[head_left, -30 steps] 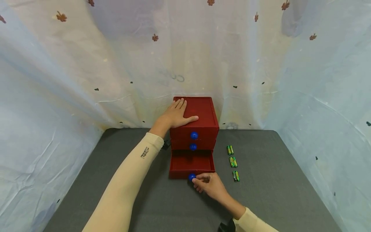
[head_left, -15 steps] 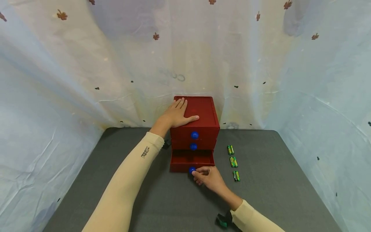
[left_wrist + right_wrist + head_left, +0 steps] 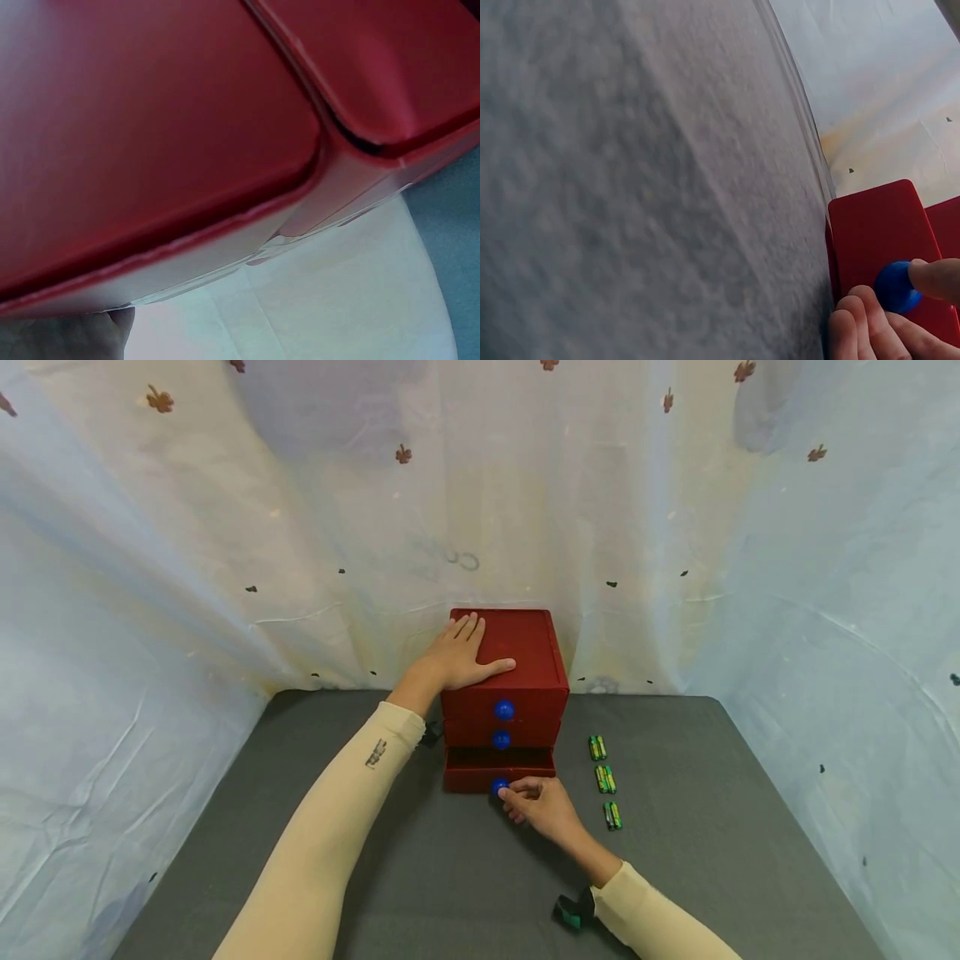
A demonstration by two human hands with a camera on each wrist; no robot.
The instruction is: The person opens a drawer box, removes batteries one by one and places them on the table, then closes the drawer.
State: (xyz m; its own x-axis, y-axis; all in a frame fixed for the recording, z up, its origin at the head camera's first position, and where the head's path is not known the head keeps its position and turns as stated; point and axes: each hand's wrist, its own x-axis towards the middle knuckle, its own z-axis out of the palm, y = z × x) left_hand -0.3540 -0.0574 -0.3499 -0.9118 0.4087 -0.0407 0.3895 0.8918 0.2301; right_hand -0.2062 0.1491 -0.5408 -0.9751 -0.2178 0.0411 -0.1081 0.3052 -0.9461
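Note:
A red drawer cabinet (image 3: 525, 643) with blue round knobs stands at the back of the table. Its bottom drawer (image 3: 468, 780) is partly pulled out, while the two above sit flush. My left hand (image 3: 456, 662) rests flat on the cabinet's top, fingers spread toward the back. With thumb and fingers, my right hand (image 3: 551, 810) pinches the bottom drawer's blue knob (image 3: 499, 787). In the right wrist view that knob (image 3: 897, 286) shows between thumb and fingers. The left wrist view shows the cabinet's red side (image 3: 150, 135) close up.
Three pairs of green batteries (image 3: 605, 779) lie in a column right of the cabinet, on the grey table (image 3: 675, 860). A pale patterned curtain (image 3: 495, 510) hangs behind and at both sides. A dark strapped device (image 3: 573, 912) is at the right wrist.
The bottom drawer has slid inward, away from me, and my right hand on its knob has moved with it. My left hand has stayed on the cabinet top.

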